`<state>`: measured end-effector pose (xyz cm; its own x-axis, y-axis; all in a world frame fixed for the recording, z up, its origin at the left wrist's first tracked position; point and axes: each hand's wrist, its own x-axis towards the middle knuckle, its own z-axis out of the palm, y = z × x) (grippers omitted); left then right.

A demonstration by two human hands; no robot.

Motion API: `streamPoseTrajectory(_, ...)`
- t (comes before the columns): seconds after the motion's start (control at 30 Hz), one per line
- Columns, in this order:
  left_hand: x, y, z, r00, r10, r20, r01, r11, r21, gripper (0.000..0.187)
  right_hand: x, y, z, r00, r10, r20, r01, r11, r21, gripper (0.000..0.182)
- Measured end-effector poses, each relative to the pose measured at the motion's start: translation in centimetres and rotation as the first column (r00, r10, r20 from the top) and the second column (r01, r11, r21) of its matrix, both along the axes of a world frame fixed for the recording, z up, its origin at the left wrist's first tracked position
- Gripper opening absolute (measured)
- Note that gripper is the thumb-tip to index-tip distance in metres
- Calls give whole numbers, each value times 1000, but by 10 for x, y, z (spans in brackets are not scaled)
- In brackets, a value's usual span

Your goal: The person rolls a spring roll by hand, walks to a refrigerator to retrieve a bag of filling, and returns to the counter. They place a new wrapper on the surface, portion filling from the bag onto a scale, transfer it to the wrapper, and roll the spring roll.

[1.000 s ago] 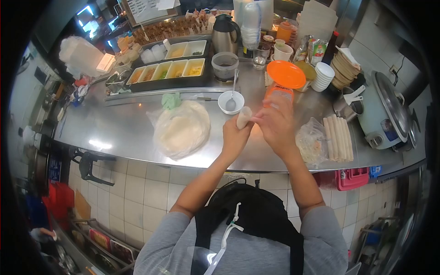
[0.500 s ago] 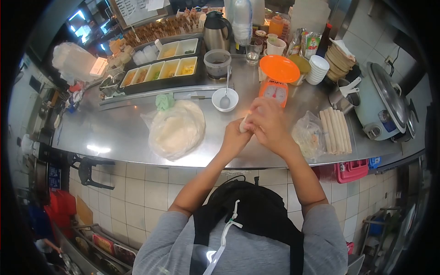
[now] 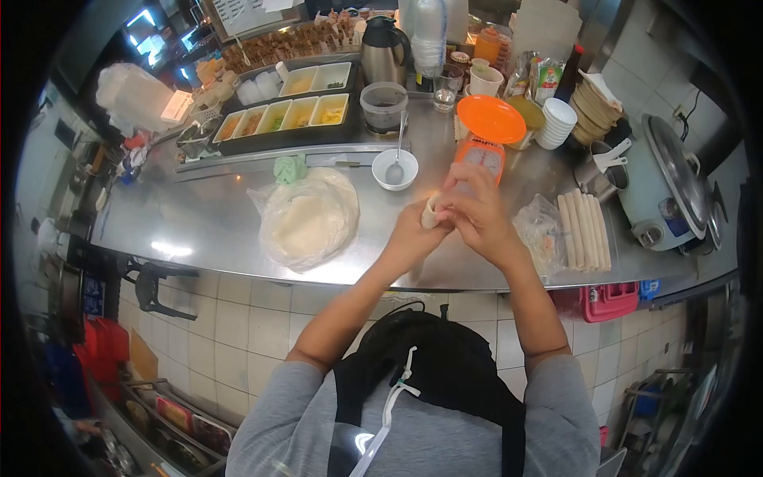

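Note:
Upright in my left hand [image 3: 414,233] is a pale rolled wrapper [image 3: 431,213], its open end facing up. The fingertips of my right hand [image 3: 475,213] pinch together at the wrapper's upper edge. Left of the hands lies a stack of round wrappers [image 3: 306,222] partly in a clear bag, with a green cloth [image 3: 291,168] at its top edge. A white bowl [image 3: 394,169] holding a spoon stands just beyond the hands. To the right are a clear bag of filling [image 3: 540,234] and several finished rolls [image 3: 585,230] side by side.
An orange scale [image 3: 479,156] with an orange plate [image 3: 491,119] stands behind my right hand. Topping containers [image 3: 281,119], a dark-filled tub [image 3: 383,107] and a thermos [image 3: 384,52] line the back. A large cooker [image 3: 668,183] is at the right, beside a metal pot [image 3: 600,176].
The wrapper's open end has turned more into view, and my right fingers have shifted slightly at its rim. The whole view has moved slightly.

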<state>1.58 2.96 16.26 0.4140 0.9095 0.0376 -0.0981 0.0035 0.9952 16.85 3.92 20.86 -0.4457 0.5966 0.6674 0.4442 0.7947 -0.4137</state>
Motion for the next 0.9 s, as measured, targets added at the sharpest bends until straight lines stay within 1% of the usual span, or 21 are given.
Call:
streamPoseTrajectory(0.07, 6, -6, 6, 933, 327, -150, -307, 941, 142, 18, -6, -4, 0, 997, 12, -74, -15, 999, -34, 18)
streamPoseTrajectory(0.13, 5, -9, 13, 939, 325, -111, -311, 942, 124, 19, -8, -7, -3, 989, 28, -147, -38, 998, -59, 19)
streamPoseTrajectory(0.2, 3, -9, 18, 942, 329, -70, -320, 941, 113, 20, -7, -7, -13, 925, -81, -370, -1, 976, -218, 25)
streamPoseTrajectory(0.27, 1, -8, 20, 971, 196, 139, -207, 976, 72, 9, -5, -4, -16, 935, -8, -354, -56, 983, -172, 27)
streamPoseTrajectory(0.3, -1, -6, 17, 972, 195, 134, -206, 976, 71, 9, -5, -3, -17, 941, 59, -332, -107, 986, -129, 29)
streamPoseTrajectory(0.33, -5, -3, 11, 986, 99, 135, -107, 993, 52, 15, -5, -1, -17, 940, 56, -337, -106, 986, -130, 29)
streamPoseTrajectory(0.37, -8, 0, 9, 990, 2, 139, -6, 999, 33, 21, -4, 1, -14, 955, 111, -277, -132, 990, -56, 28)
streamPoseTrajectory(0.4, -11, 0, 14, 991, 2, 137, -6, 999, 32, 21, -4, 4, -12, 964, 163, -210, -163, 986, 17, 27)
streamPoseTrajectory(0.43, -14, 0, 21, 992, -73, 107, 75, 997, -15, 20, -3, 6, -8, 964, 164, -211, -164, 986, 17, 27)
streamPoseTrajectory(0.47, -16, 1, 25, 986, -149, 79, 154, 986, -66, 20, -2, 8, -3, 972, 192, -134, -191, 981, 20, 25)
streamPoseTrajectory(0.5, -18, 3, 23, 986, -147, 78, 152, 986, -68, 20, -2, 9, 1, 974, 218, -57, -217, 976, 22, 23)
streamPoseTrajectory(0.53, -20, 7, 19, 970, -239, 47, 242, 969, -50, 20, -1, 9, 6, 974, 219, -59, -218, 976, 21, 23)
streamPoseTrajectory(0.57, -22, 10, 15, 944, -330, 13, 330, 943, -36, 21, 0, 8, 10, 972, 226, 70, -227, 974, 17, 23)
streamPoseTrajectory(0.6, -24, 11, 13, 943, -331, 9, 331, 943, -39, 21, 1, 8, 12, 953, 228, 198, -235, 972, 11, 23)
streamPoseTrajectory(0.67, -27, 14, 12, 899, -437, -33, 425, 889, -172, 20, 4, 9, 13, 950, 275, 147, -274, 961, -27, 22)
streamPoseTrajectory(0.7, -30, 15, 11, 899, -437, -39, 425, 889, -172, 20, 4, 9, 13, 942, 322, 98, -317, 946, -64, 22)
streamPoseTrajectory(0.77, -36, 18, 8, 788, -567, 240, 611, 766, -199, 23, 2, 13, 11, 931, 363, 44, -360, 931, -61, 21)
streamPoseTrajectory(0.8, -37, 20, 4, 792, -564, 236, 607, 769, -200, 23, 0, 15, 10, 915, 404, -5, -403, 913, -62, 21)
streamPoseTrajectory(0.83, -39, 23, 0, 716, -624, 313, 695, 680, -234, 24, -2, 14, 9, 913, 408, -9, -408, 911, -60, 21)
streamPoseTrajectory(0.87, -40, 25, -2, 632, -671, 389, 773, 580, -256, 26, -4, 12, 9, 903, 413, -116, -427, 890, -159, 21)
streamPoseTrajectory(0.9, -41, 25, 0, 636, -670, 383, 770, 584, -257, 26, -6, 11, 9, 888, 404, -221, -452, 856, -251, 21)
